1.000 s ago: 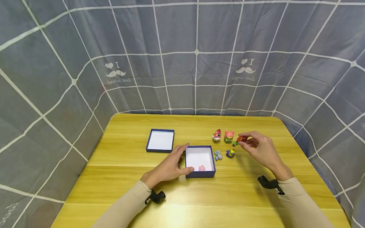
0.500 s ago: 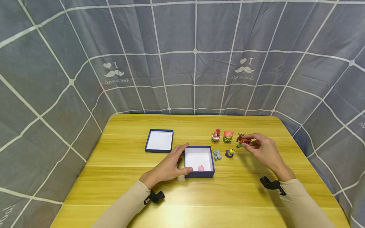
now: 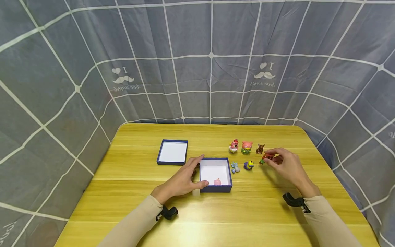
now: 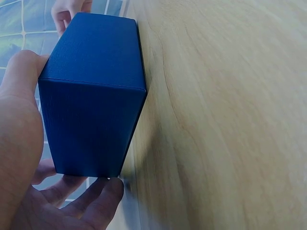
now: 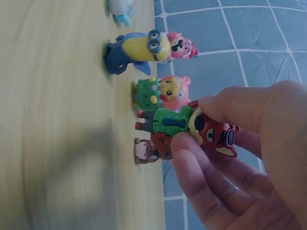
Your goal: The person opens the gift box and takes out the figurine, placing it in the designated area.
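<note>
In the head view, my left hand (image 3: 181,179) holds the left side of an open dark-blue box (image 3: 216,189), thumb at the near corner and fingers toward the back. A small pink figurine (image 3: 217,182) lies inside the box. My right hand (image 3: 287,165) pinches a red fox figurine (image 5: 211,132) in a green shirt and blue tie by its head, just above the table. Behind the fox is a brown figurine (image 3: 260,149). To its left are a pink-and-green figurine (image 3: 247,147), a pink bear figurine (image 3: 234,146), a yellow-and-blue figurine (image 3: 248,165) and a grey-blue figurine (image 3: 235,167).
The box lid (image 3: 172,152), white inside and blue at the rim, lies upturned behind and left of the box. All of it stands on a wooden table (image 3: 197,219). A grey curtain (image 3: 185,75) with white lines surrounds the far side and both flanks.
My right hand has brought the fox figurine a little to the right and toward me, away from the brown figurine, which now shows fully. My left hand stays on the box.
</note>
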{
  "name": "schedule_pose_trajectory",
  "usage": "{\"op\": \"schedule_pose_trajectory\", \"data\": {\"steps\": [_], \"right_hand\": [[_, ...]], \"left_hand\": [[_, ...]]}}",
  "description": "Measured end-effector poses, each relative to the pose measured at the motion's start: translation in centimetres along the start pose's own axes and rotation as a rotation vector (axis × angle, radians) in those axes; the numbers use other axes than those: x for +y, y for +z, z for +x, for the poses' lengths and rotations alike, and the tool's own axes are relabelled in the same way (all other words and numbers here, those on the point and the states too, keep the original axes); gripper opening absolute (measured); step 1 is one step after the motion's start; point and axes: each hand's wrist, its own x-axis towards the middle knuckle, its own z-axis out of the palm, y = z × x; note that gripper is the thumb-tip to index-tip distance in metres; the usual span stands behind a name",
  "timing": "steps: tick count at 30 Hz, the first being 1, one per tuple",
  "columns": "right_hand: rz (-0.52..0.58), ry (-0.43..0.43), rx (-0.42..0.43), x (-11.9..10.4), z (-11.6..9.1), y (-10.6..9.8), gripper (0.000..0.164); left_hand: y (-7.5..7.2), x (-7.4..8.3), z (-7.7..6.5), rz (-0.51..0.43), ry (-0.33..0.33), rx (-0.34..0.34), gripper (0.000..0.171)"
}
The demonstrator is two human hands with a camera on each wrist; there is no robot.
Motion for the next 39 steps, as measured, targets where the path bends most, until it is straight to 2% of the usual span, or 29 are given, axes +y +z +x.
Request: {"op": "schedule_pose_trajectory", "data": {"steps": [13,24,39], "right_hand": [[-0.011,0.086,-0.08,0.8,-0.8,0.5,0.024],[-0.011,0.067,-0.078,1.1,-1.0,0.7,0.025],[0.003,0.095,-0.119,0.9,-1.2,0.7,0.033]], "left_hand": [[0.0,0.1,0.0,-0.007,0.0,-0.002,0.105],[0.0,0.1,0.0,-0.007,0.008,0.0,0.105],[0.2,-0.2,0.1,-0.006,0.016,0.004,0.104]]}}
